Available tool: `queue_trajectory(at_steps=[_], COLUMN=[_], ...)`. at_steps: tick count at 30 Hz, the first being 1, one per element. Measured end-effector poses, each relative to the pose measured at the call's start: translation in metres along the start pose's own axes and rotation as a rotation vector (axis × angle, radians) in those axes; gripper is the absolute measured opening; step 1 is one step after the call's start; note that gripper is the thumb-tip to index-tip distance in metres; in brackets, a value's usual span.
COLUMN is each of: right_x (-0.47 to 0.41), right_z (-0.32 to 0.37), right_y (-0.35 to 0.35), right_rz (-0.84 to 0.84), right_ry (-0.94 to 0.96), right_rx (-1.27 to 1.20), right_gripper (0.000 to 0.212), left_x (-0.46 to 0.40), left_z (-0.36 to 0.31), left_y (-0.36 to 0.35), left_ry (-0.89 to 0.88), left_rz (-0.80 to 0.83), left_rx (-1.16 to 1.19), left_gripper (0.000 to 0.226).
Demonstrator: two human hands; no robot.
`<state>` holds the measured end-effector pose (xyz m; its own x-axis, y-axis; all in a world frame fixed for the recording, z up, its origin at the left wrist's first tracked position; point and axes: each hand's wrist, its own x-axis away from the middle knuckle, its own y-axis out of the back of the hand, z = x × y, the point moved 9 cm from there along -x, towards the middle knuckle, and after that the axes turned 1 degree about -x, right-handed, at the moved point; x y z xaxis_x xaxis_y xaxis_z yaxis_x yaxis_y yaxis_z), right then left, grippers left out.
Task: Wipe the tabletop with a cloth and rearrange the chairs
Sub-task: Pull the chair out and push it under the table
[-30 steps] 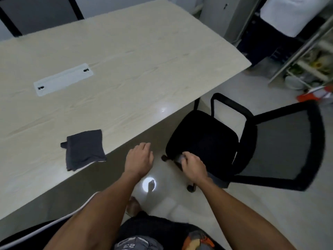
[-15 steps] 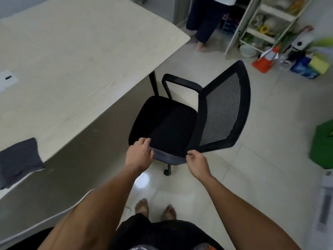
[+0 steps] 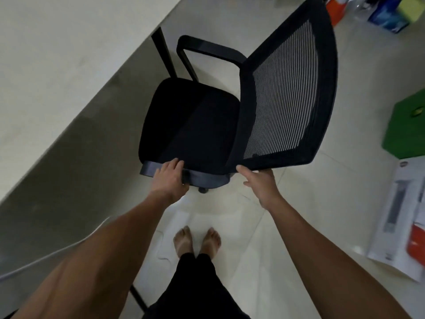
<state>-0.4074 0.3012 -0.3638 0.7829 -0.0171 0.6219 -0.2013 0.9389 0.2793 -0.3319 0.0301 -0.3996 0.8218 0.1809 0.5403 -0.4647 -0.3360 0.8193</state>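
Head view: a black office chair with a padded seat, mesh backrest and loop armrest point(image 3: 195, 125) stands on the pale tiled floor point(image 3: 299, 215), just beside the near-right edge of the light wood-grain counter point(image 3: 69, 54), its seat partly tucked toward a black counter leg point(image 3: 164, 56). The left hand point(image 3: 169, 179) holds the near rim of the seat, its grip curled round the grey plastic edge. The right hand point(image 3: 259, 183) has its grip under the lower edge of the backrest, thumb against the frame; the fingers are hidden beneath it, so it seems clamped there. To the right lie a green box point(image 3: 409, 127) and a white carton point(image 3: 400, 217).

No cloth shows here, and whether the counter has been wiped cannot be told. The chair step looks underway: this chair is being handled, not yet squared to the counter, and other chairs are out of sight.
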Motion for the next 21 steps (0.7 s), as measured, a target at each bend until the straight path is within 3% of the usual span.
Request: queue_trajectory(at_steps=[5, 10, 15, 21], right_x=[-0.012, -0.014, -0.008, 0.006], right_z=[-0.008, -0.008, -0.001, 0.002], right_y=[0.001, 0.000, -0.022, -0.074], right_rz=[-0.051, -0.037, 0.019, 0.053], right_ry=[-0.059, -0.078, -0.068, -0.035], right_rx=[-0.105, -0.130, -0.125, -0.042], right_gripper=[0.026, 0.021, 0.015, 0.043], left_x=[-0.026, -0.039, -0.042, -0.043], left_z=[-0.007, -0.004, 0.012, 0.064], left_y=[-0.029, -0.039, -0.025, -0.012], left_ry=[-0.083, -0.100, -0.077, -0.016], left_rz=[0.052, 0.046, 0.061, 0.041], left_rx=[-0.064, -0.123, -0.173, -0.214], left_gripper=[0.083, 0.063, 0.056, 0.047])
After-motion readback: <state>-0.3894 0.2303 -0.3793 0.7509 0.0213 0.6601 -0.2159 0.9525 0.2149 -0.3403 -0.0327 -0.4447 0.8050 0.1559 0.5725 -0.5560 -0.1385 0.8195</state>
